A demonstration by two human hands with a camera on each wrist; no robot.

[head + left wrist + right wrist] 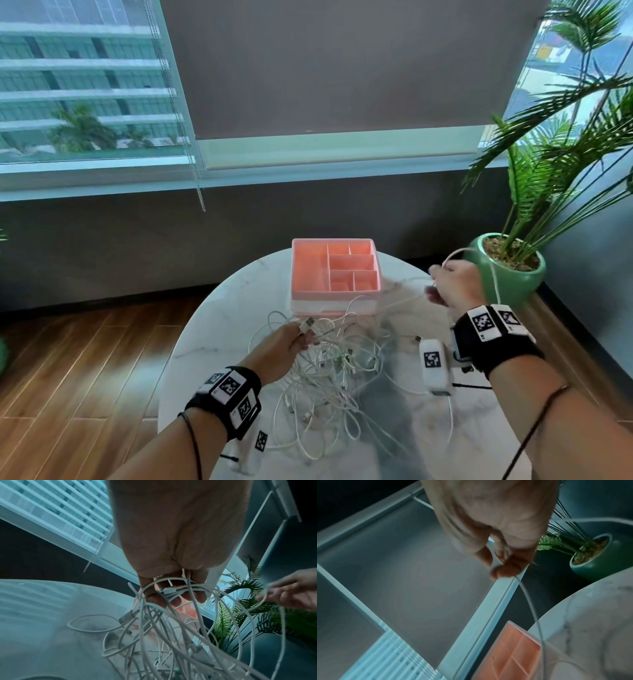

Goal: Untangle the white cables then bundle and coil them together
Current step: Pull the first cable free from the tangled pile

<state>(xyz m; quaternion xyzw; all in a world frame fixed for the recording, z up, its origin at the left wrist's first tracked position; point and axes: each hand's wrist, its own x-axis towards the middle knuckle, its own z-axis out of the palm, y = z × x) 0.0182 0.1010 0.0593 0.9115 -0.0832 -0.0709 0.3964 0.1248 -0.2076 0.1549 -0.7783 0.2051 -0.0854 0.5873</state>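
A tangle of white cables (329,373) lies on the round marble table (212,346), with several plugs mixed in. My left hand (291,342) is lifted over the pile's left side and grips several cable strands (173,590), a USB plug (308,323) sticking out above its fingers. My right hand (452,284) is raised at the table's right edge. It pinches one white cable (529,599), which loops over the hand (459,253) and runs back down to the pile. The right hand (289,588) also shows in the left wrist view.
A pink divided organizer box (335,274) stands at the table's far side, right behind the pile. A green pot with a palm plant (513,270) is close by my right hand. Window sill and blinds lie beyond. Wooden floor (85,359) surrounds the table.
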